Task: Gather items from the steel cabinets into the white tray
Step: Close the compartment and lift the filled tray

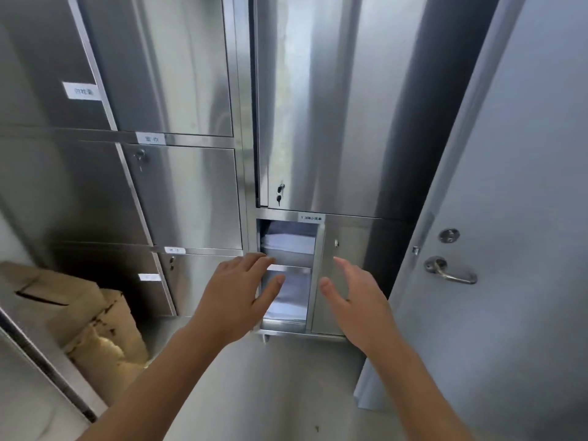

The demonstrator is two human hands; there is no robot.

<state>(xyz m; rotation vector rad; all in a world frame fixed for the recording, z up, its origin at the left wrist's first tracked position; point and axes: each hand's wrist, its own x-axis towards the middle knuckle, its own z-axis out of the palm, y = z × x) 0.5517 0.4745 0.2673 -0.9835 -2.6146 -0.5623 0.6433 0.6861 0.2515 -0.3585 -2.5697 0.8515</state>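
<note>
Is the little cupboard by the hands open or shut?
Open. The low compartment shows folded white linen stacked on its shelves, with no door across it.

The steel cabinets were all brushed silver-grey with streaky dark and light reflections down the doors. Little white labels with dark print were stuck on the frames. Inside the open compartment sat folded stuff in white, pale bluish in the shade. The door on the right was a flat light blue-grey with a silver handle. The cardboard boxes were tan with dark scuffs. The floor was plain grey.
</note>
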